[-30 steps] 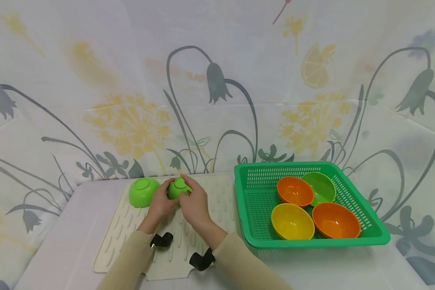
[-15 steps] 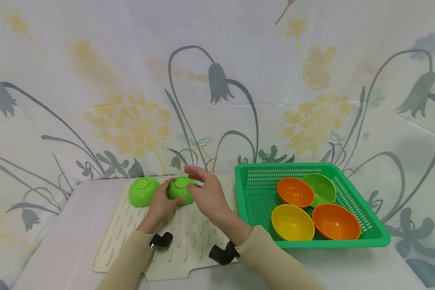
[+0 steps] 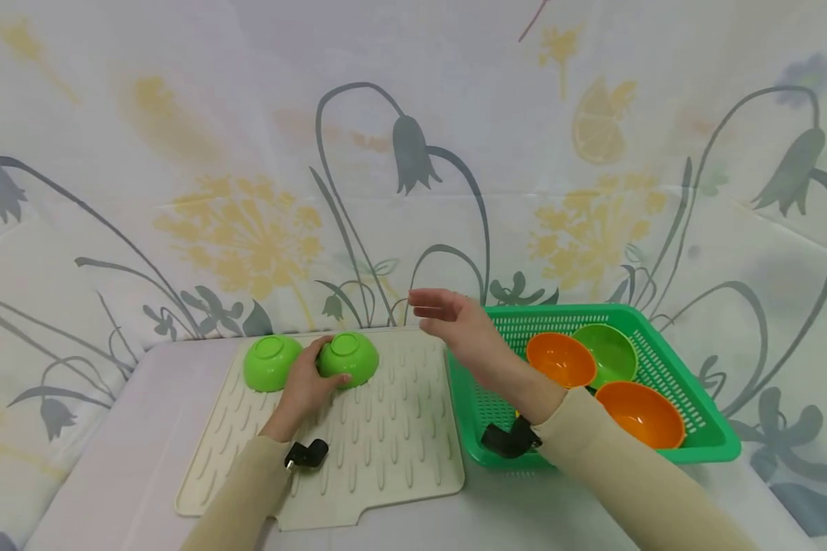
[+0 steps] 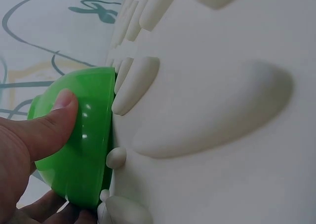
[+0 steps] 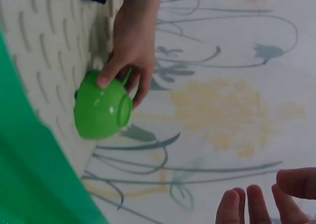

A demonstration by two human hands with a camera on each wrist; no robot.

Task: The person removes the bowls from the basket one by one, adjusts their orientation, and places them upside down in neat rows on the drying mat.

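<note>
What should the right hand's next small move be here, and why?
Probably lower toward a bowl in the green basket and take a grip on it, likely the near orange bowl. The right hand hovers open and empty over the basket's left side, while the left hand holds an upside-down green bowl on the ridged mat beside another overturned bowl.

My left hand low at centre-left of the frame, thumb and fingers curled in a grip, my right hand raised mid-frame, fingers loosely extended, holding nothing
</note>
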